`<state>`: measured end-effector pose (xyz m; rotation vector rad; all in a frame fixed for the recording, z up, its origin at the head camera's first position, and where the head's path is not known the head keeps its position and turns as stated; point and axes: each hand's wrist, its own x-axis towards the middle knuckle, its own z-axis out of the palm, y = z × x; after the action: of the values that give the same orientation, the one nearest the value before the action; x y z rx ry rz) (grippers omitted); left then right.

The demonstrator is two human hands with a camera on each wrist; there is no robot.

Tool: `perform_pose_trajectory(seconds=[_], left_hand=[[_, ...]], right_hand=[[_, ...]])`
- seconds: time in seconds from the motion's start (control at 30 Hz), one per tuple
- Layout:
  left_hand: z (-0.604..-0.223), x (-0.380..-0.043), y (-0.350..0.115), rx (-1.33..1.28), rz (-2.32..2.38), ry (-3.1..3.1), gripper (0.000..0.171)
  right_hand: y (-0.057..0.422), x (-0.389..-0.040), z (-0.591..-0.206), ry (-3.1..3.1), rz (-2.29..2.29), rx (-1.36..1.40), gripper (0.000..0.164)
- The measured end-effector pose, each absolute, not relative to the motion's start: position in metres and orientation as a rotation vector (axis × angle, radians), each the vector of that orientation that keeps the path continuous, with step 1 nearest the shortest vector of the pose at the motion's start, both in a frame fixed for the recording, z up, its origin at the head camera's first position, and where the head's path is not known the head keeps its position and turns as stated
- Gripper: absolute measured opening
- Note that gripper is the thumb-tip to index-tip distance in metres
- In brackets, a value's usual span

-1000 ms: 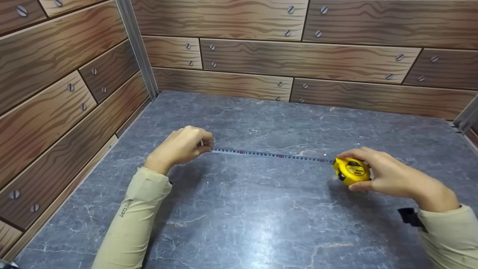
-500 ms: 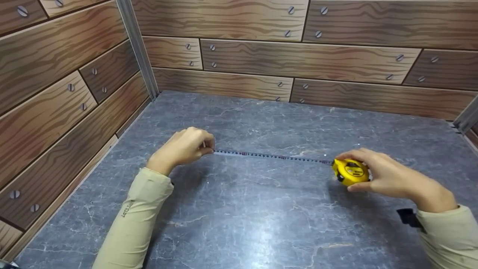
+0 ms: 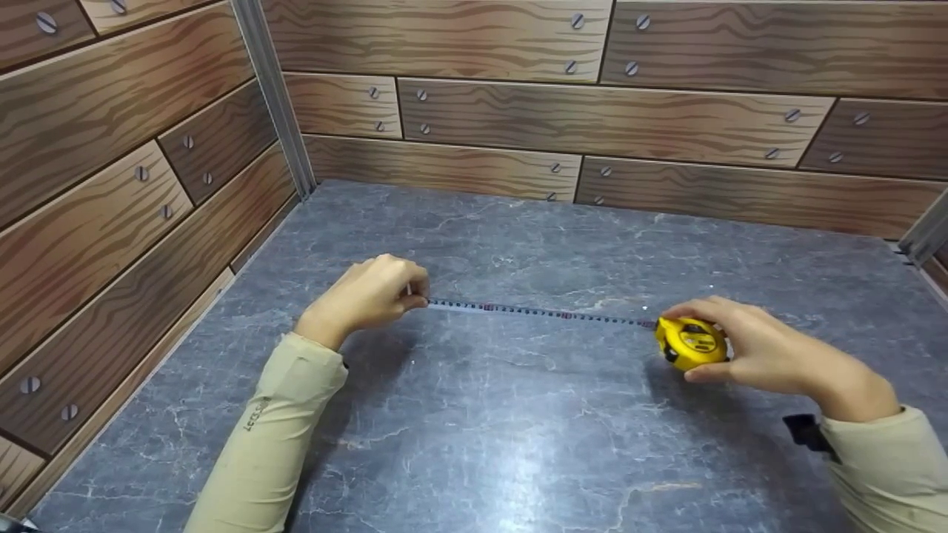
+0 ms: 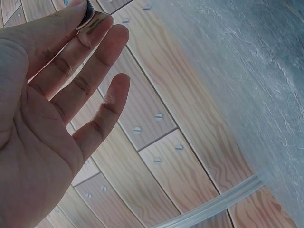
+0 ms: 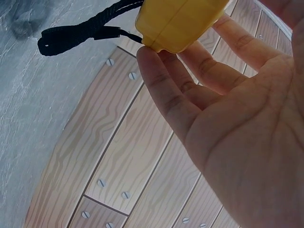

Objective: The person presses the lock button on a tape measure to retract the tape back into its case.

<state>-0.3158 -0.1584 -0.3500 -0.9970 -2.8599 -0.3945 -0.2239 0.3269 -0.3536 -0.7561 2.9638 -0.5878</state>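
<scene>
A yellow tape measure [image 3: 695, 345] is held above the grey tabletop by my right hand [image 3: 770, 352], fingers on its far side and thumb on its near side. From its left side the marked blade [image 3: 533, 313] stretches across to my left hand [image 3: 366, 295]. There the thumb and index finger pinch the blade's end, and the metal end hook [image 4: 95, 22] shows between them in the left wrist view. The other fingers of that hand are spread. In the right wrist view the yellow case [image 5: 178, 21] sits against the fingertips, with a black wrist strap [image 5: 80, 33] hanging from it.
The grey marble-patterned tabletop [image 3: 474, 444] lies below both hands. Wood-patterned panels [image 3: 615, 122] close off the back, and another panel [image 3: 111, 200] stands along the left. A metal corner post [image 3: 278, 104] rises at the back left.
My left hand has shifted slightly right and toward me. The right hand with the tape measure has moved a little left, so the stretch of blade between them is slightly shorter.
</scene>
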Motion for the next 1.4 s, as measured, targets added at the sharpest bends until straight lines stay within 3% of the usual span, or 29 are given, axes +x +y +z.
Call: perform_pose_trajectory(seconds=[1.4], left_hand=[[-0.355, -0.311, -0.144, -1.085, -0.374, -2.826, 0.01]], right_hand=[[0.319, -0.223, -0.353, 2.944, -0.543, -0.775, 0.071]])
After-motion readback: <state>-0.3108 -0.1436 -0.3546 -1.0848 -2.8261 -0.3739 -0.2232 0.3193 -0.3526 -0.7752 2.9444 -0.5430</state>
